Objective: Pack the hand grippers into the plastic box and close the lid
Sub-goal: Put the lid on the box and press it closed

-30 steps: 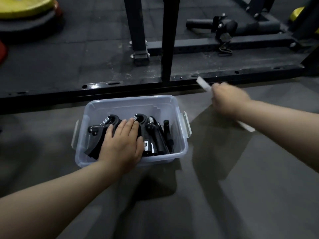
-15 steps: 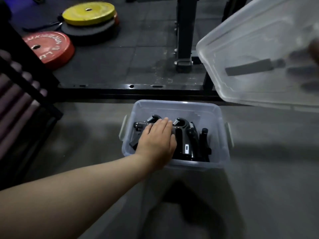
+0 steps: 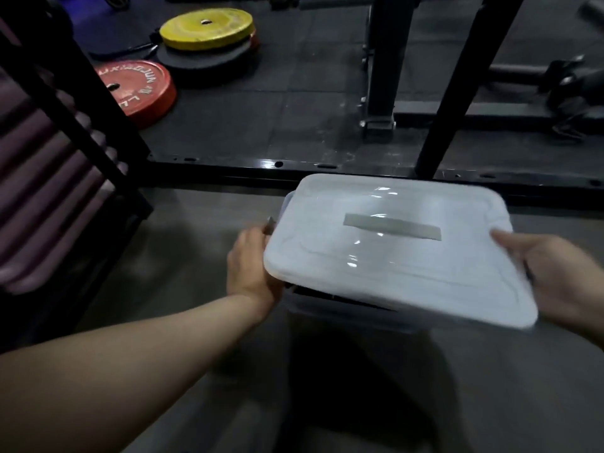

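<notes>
Two hands hold the translucent lid (image 3: 392, 256) over the plastic box (image 3: 330, 310) on the grey floor (image 3: 196, 240). The left hand (image 3: 251, 266) grips the lid's left edge, and the right hand (image 3: 555, 276) clasps its right edge, fingers (image 3: 510, 238) on top. The lid sits tilted, its near edge raised and overhanging, not seated. Dark contents show through the gap. Yellow (image 3: 206, 27) and red weight plates (image 3: 137, 89) lie beyond.

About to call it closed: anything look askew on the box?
Yes. The lid sits skewed over the box, its near-right corner overhanging and a dark gap at the near edge. Both hands, left and right, grip it.
</notes>
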Available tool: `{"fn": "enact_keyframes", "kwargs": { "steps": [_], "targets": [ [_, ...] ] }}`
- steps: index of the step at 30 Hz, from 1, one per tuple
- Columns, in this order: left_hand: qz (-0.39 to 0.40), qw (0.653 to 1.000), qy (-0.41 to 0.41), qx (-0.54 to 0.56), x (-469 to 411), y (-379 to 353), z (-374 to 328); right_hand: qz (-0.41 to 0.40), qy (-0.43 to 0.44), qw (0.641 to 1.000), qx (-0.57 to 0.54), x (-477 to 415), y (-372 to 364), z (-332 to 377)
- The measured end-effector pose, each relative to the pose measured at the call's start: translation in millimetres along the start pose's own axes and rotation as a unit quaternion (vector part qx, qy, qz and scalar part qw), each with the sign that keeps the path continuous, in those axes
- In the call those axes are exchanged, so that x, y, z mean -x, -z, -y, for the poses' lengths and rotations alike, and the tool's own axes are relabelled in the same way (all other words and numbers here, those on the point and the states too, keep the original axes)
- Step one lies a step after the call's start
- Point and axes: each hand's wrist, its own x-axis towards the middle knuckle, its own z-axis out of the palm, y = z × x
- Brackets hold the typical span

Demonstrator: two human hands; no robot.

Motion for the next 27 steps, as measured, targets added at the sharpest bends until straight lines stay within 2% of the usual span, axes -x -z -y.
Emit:
{"fn": "enact_keyframes", "kwargs": {
  "steps": [2, 3, 5, 8, 11, 14, 17, 20, 22, 27],
  "targets": [
    [-0.048, 0.985, 0.084, 0.144, -10.0, 1.7, 9.0, 0.002, -0.005, 1.000, 0.001, -7.9, -10.4, -13.7],
    [-0.073, 0.975, 0.118, 0.171, -13.5, 2.5, 14.6, -0.025, 0.000, 1.000, -0.001, -8.4, -14.7, -16.4],
    [-0.094, 0.977, 0.134, 0.133, -16.8, 7.2, 23.9, -0.054, 0.034, 0.998, 0.011, -15.8, -18.8, -15.0],
    [-0.061, 0.986, 0.103, 0.118, -19.2, 15.3, 27.3, -0.064, 0.106, 0.989, 0.086, -20.8, -25.9, -22.7],
    [0.021, 0.988, 0.086, 0.124, -21.5, 12.7, 13.2, -0.105, 0.168, 0.953, 0.231, -19.6, -31.5, -31.9],
    [0.101, 0.991, 0.058, 0.064, -20.3, -0.5, 2.3, -0.117, 0.231, 0.915, 0.310, -20.0, -40.9, -40.9],
    [0.096, 0.991, 0.090, 0.017, -20.5, -5.3, -1.5, -0.178, 0.211, 0.887, 0.370, -32.7, -45.0, -43.5],
    [0.084, 0.992, 0.069, -0.061, -15.3, -7.0, -7.3, -0.198, 0.181, 0.868, 0.418, -46.8, -42.0, -48.6],
    [0.101, 0.991, 0.080, -0.036, -13.8, -9.3, -6.9, -0.189, 0.204, 0.845, 0.457, -53.3, -39.2, -53.7],
    [0.107, 0.990, 0.090, 0.011, -12.5, -7.9, -6.7, -0.175, 0.243, 0.818, 0.491, -56.2, -38.6, -64.7]
  ]
}}
